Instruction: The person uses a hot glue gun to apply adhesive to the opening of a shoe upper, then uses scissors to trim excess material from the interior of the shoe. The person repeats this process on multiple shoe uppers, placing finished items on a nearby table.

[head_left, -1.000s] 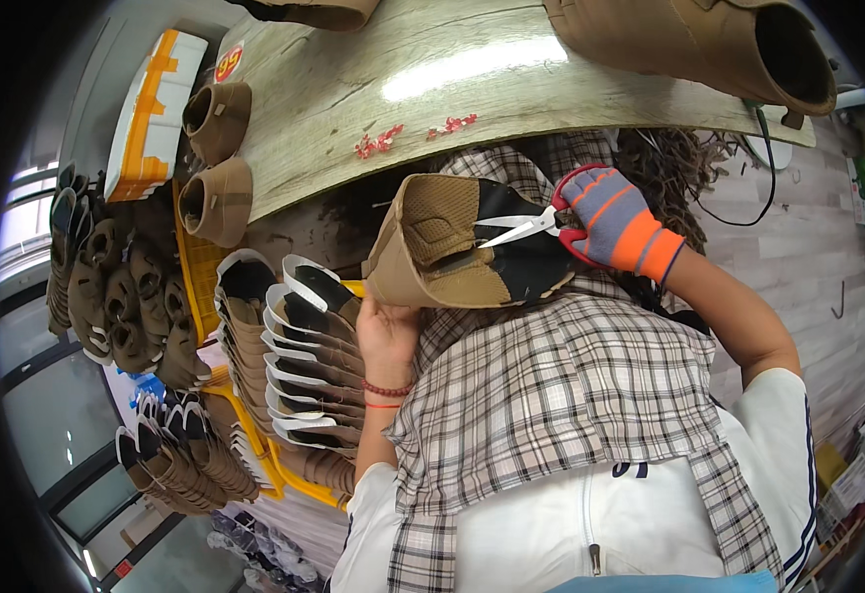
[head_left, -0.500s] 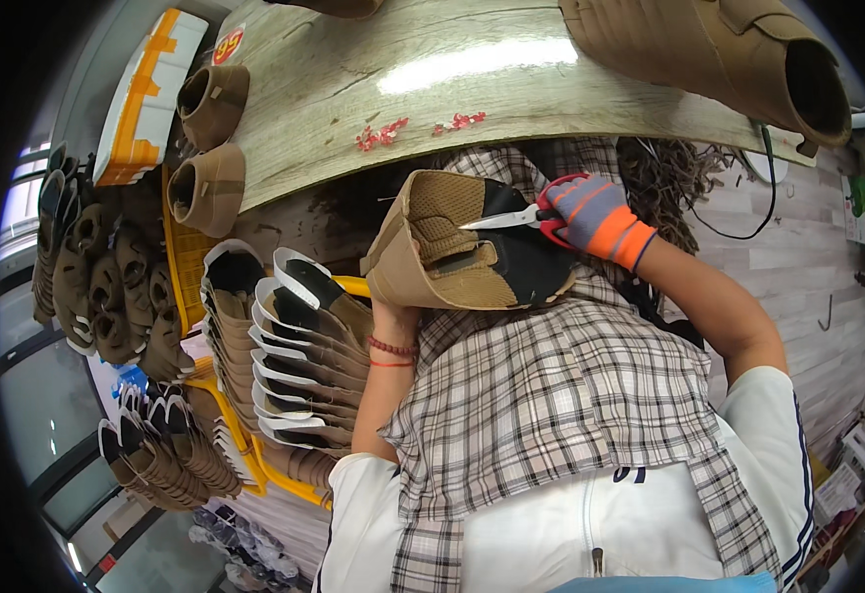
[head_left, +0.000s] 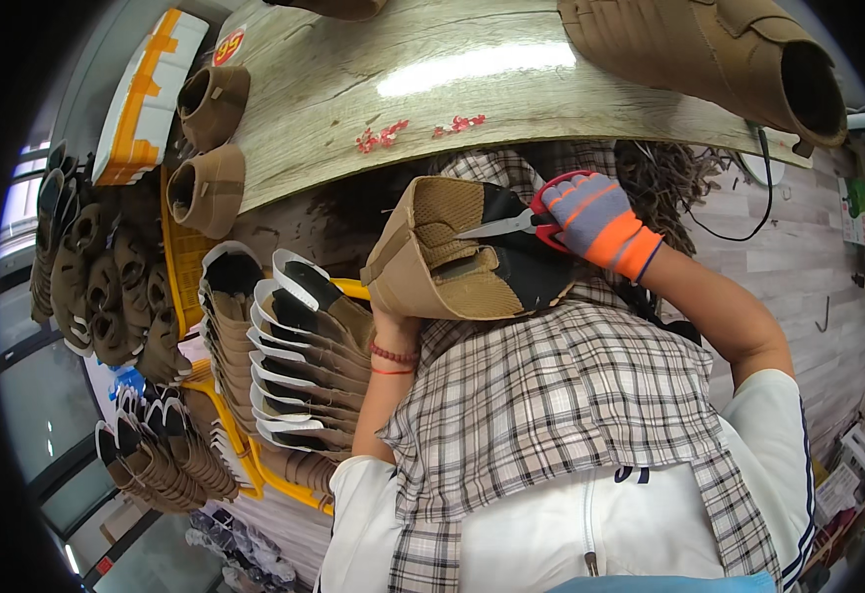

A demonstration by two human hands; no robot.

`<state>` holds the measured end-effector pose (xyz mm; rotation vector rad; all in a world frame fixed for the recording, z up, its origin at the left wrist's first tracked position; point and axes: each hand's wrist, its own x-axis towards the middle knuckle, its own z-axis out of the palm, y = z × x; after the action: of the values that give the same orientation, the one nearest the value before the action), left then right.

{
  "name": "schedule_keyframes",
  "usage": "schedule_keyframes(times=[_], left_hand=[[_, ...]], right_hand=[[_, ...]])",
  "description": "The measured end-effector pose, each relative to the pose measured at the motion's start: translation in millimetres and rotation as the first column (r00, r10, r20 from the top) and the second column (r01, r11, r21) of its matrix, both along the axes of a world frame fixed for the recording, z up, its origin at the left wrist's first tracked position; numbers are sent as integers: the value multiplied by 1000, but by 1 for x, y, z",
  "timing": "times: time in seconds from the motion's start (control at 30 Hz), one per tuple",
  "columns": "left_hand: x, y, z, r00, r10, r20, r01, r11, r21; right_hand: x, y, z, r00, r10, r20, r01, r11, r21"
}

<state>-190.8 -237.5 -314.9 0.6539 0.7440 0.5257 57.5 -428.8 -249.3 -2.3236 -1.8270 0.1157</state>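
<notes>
A tan and black shoe upper (head_left: 408,272) is held over my lap, its mesh lining facing up. My left hand (head_left: 394,324) supports it from below on the left, with most of its fingers hidden behind the upper. In a grey and orange glove, my right hand (head_left: 587,217) grips scissors (head_left: 499,227) by their red handles. The blades point left across the inside of the upper and look nearly together. Whether they touch the lining I cannot tell.
A wood-patterned table (head_left: 324,89) spans the far side, with red scraps (head_left: 383,135) near its edge. A brown shoe upper (head_left: 709,59) lies at its far right. Stacked uppers (head_left: 299,366) stand left of my lap beside a yellow rack (head_left: 240,435). Dark trimmings (head_left: 664,188) hang beyond my right hand.
The shoe upper has dropped slightly toward me and tilted a little. My right hand and the scissors have shifted slightly, and the blades have turned and look darker.
</notes>
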Motion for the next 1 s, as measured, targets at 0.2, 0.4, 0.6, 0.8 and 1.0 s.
schedule_keyframes(times=[0.2, 0.4, 0.6, 0.8, 1.0], left_hand=[[-5, 12, 12, 986, -92, -139, 127, 955, 269], [-32, 27, 27, 995, -67, -71, 53, 980, -190], [-51, 22, 29, 928, -261, -267, 189, 945, -266], [-59, 23, 17, 882, -401, -249, 350, 909, -227], [-58, 22, 18, 878, -379, -293, 324, 920, -221]], right_hand=[[5, -14, 24, 961, -199, -190, 212, 976, 48], [-16, -20, 16, 931, -39, -363, -57, 966, -251], [-24, -18, 12, 916, 53, -398, -196, 924, -328], [-30, -3, 7, 925, 91, -369, -219, 921, -321], [-32, 3, 12, 930, 148, -338, -217, 961, -175]])
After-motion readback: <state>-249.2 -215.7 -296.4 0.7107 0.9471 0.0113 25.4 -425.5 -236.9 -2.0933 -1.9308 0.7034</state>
